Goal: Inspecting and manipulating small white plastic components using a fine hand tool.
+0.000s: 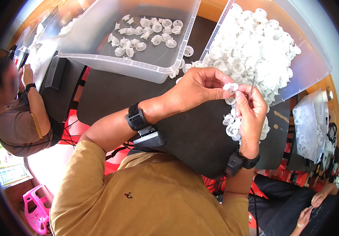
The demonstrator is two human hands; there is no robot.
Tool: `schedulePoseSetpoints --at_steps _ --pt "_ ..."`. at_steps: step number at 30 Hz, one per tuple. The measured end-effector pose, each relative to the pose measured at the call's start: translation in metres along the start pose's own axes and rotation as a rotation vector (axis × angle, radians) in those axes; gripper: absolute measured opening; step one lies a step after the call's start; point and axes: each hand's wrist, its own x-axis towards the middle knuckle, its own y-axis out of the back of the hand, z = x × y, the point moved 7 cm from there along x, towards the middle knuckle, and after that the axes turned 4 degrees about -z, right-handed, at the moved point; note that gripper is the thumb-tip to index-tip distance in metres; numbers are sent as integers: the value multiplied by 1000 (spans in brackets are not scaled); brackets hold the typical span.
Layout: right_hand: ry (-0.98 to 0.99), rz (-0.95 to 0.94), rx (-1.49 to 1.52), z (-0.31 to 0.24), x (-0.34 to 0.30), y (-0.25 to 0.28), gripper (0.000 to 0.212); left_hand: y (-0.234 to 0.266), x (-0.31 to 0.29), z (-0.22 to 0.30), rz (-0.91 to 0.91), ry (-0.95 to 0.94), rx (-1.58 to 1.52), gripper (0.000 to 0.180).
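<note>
A: What do we have in our hands just now?

B: Our left hand point(195, 87) pinches a small white plastic ring piece point(230, 87) between thumb and fingertips, and our right hand point(250, 112) meets it from the other side, its fingers closed on the same piece. The two hands touch each other at the piece, raised above the black table point(193, 133).

A: And what lies about us?

B: Just under our right hand a loose heap of white pieces point(231, 126) rests on the table. Beyond our right hand stands a clear bin point(315, 59), tilted toward us and piled high with the same white parts. Beyond our left hand sits another clear bin point(110, 59), with only a scatter of finished-looking white parts point(144, 35) across its floor. A few stray pieces lie between the two bins, just past our left knuckles.

A: Anything on our wrists?

B: A black band with a small device point(137, 117) on the left wrist, and a black band point(242, 162) on the right.

A: Are we alone here?

B: No. Well off to our left a person in a brown shirt point(18, 122) sits at the neighbouring table, and below our right elbow another person's hands point(311, 208) show over dark trousers.
</note>
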Motion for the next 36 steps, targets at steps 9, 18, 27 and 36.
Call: schedulePoseSetpoints --at_steps 9,18,27,36 --pt "312 222 -626 -27 -6 0 10 6 -1 -1 4 7 136 24" --pt "292 192 -630 -28 -7 -1 14 7 -1 -3 4 7 176 22" --pt "257 178 -591 -26 -7 1 14 10 0 -8 3 65 99 24" --pt "177 185 -447 -17 -8 4 9 9 1 -8 -18 20 111 21"
